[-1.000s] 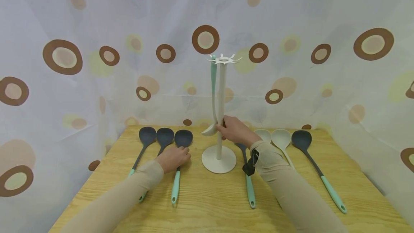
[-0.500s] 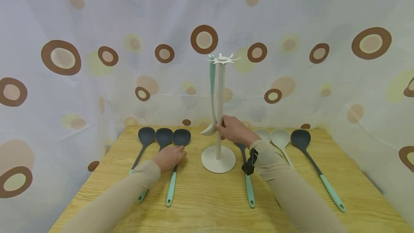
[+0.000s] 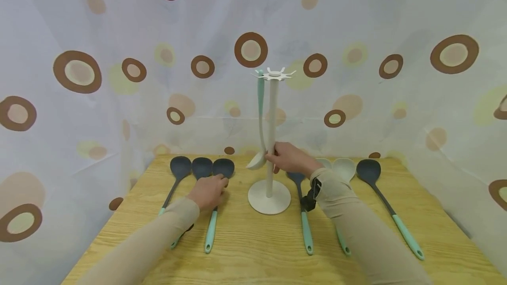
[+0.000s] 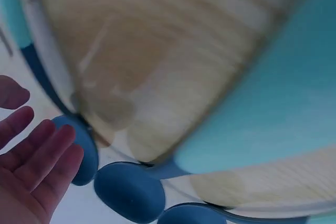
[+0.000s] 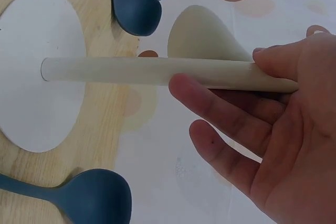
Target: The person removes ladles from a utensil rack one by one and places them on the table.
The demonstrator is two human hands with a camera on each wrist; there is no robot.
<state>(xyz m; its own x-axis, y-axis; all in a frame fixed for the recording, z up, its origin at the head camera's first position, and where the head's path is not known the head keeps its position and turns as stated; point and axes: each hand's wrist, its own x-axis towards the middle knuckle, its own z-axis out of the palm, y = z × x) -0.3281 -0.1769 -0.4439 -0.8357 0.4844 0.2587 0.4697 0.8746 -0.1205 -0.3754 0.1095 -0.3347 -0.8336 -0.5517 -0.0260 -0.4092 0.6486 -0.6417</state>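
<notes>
My right hand (image 3: 291,158) grips the white post (image 3: 272,113) of a utensil stand, thumb on one side and fingers on the other. From one hook of the stand's top hangs a white ladle (image 3: 255,161) with a mint handle, its bowl beside the right fingers. My left hand (image 3: 207,192) is over the shaft of a dark ladle (image 3: 223,167) with a mint handle (image 3: 211,232), which lies on the table. In the left wrist view the left fingers (image 4: 50,161) are extended loosely beside that ladle's dark bowl (image 4: 86,150).
Two more dark ladles (image 3: 180,167) lie to the left. Right of the stand's round base (image 3: 259,203) lie a dark ladle (image 3: 306,232), two white ladles (image 3: 343,168) and another dark one (image 3: 369,170). A patterned cloth (image 3: 166,21) hangs behind the wooden table (image 3: 253,254).
The dark ladle's handle end under my left hand has swung left, and that hand shifted slightly left. The stand's hooked top looks slightly turned; my right forearm moved a little right, still gripping the post.
</notes>
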